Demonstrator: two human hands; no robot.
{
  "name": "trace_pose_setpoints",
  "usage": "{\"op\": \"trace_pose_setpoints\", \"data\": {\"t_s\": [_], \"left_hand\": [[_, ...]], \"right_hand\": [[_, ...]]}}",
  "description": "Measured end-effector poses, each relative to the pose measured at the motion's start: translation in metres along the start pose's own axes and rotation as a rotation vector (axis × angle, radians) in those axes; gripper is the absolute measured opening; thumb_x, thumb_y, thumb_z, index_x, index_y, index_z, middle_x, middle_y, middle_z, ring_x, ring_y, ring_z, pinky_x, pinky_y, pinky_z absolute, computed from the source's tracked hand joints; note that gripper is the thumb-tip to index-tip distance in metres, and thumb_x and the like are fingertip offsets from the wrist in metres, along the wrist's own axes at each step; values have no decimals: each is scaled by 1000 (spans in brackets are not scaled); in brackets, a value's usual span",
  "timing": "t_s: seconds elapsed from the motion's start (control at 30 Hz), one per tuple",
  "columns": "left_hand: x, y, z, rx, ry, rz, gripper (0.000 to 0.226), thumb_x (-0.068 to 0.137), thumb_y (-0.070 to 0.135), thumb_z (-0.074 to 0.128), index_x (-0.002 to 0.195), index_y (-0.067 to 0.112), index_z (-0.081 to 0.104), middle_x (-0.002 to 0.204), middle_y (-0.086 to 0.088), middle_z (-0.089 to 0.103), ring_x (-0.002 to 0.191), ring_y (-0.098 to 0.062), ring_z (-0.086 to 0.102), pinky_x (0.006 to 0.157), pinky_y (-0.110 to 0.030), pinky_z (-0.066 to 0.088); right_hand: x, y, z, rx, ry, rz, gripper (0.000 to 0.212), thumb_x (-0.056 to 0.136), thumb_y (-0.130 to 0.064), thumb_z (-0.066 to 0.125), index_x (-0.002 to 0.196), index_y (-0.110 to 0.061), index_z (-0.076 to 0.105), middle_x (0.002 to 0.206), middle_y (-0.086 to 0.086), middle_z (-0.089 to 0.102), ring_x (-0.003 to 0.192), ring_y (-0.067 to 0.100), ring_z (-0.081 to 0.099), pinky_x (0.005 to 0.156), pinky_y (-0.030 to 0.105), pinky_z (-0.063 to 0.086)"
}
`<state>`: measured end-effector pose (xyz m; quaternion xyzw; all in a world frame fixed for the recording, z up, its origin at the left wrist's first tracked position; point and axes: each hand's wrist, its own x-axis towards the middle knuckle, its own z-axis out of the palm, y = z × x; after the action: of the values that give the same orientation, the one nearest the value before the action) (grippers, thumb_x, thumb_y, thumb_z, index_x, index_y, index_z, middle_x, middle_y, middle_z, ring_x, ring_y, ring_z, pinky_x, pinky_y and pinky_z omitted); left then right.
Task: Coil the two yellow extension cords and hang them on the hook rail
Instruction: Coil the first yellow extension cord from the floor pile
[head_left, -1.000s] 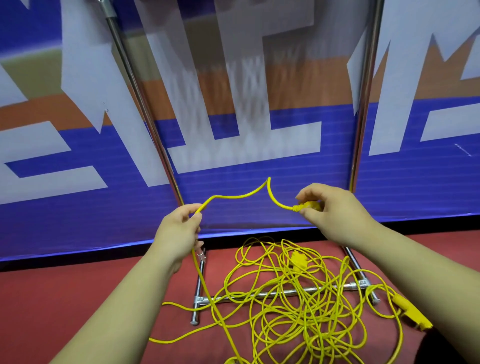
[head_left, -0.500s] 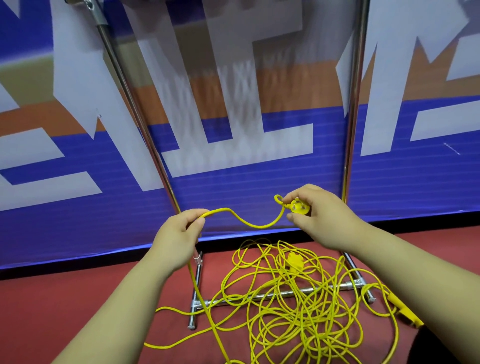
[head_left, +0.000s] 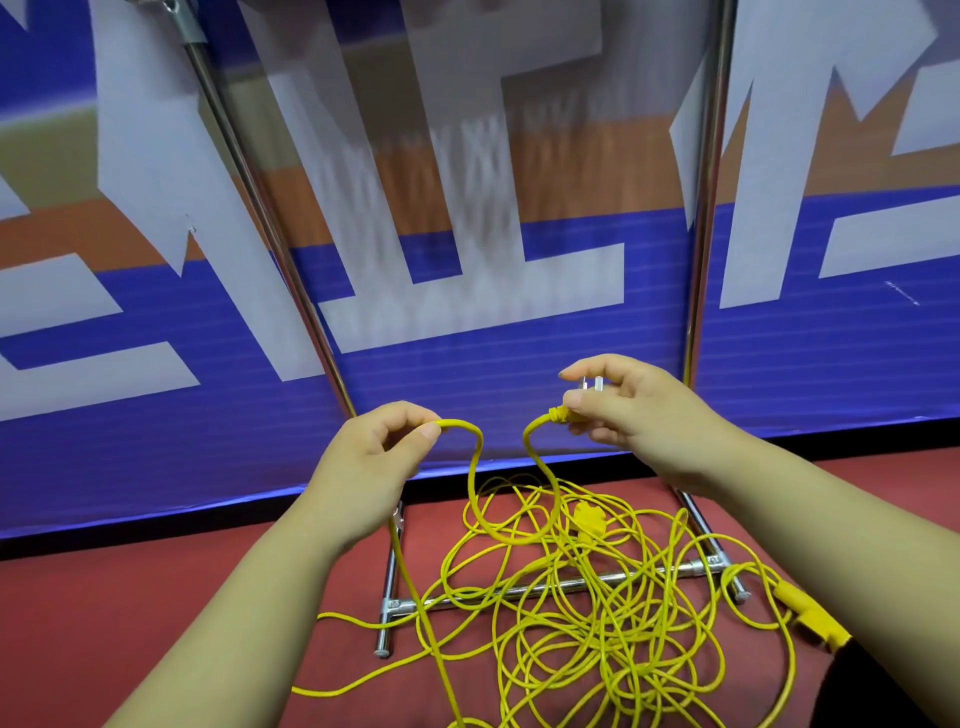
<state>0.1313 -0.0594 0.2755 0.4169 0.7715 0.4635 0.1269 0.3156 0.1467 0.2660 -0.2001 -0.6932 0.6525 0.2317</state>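
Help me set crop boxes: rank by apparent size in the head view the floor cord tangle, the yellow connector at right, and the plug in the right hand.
1. cord tangle
2. yellow connector
3. plug, mostly covered by the right hand, so its rank is unsure.

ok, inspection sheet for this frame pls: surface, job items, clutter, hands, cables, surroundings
Surface: red floor.
Job's things: yellow cords in one tangled heap, uncoiled; which strand belongs to which cord cannot be told. Hook rail itself not in view.
Clutter: nothing seen.
Hands: left hand pinches a strand between thumb and forefinger; right hand pinches a plug, prongs showing. A slack loop hangs between them.
Cables: second plug lies on the heap; socket end at far right; strands drape over the base bar of the metal rack.
Surroundings: blue, white and orange banner behind two metal uprights.
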Motion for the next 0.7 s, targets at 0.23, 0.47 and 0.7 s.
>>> {"op": "trace_pose_setpoints", "data": {"t_s": [0.23,0.47,0.7], "left_hand": [[-1,4,22,-233,-67,-143,18,101,16,56,102,20,74,63,4,48,57,-12,40,60,-34,39],[-5,11,33,-180,-211,-79,14,89,32,74,102,28,76,64,12,51,59,-6,44,58,-20,36],[-6,13,31,-28,-224,47,17,91,37,67,82,23,68,68,4,47,64,-10,39,63,-29,34]], "right_hand": [[-5,-7,15,211,-70,93,15,95,-18,63,109,-15,62,71,0,71,67,15,64,69,28,47],[-6,-5,29,234,-86,85,12,94,-20,64,106,-17,62,67,-2,71,68,15,62,69,25,47],[-8,-6,31,204,-103,12,13,91,-21,67,101,-14,63,71,1,69,73,24,54,71,25,52]]}}
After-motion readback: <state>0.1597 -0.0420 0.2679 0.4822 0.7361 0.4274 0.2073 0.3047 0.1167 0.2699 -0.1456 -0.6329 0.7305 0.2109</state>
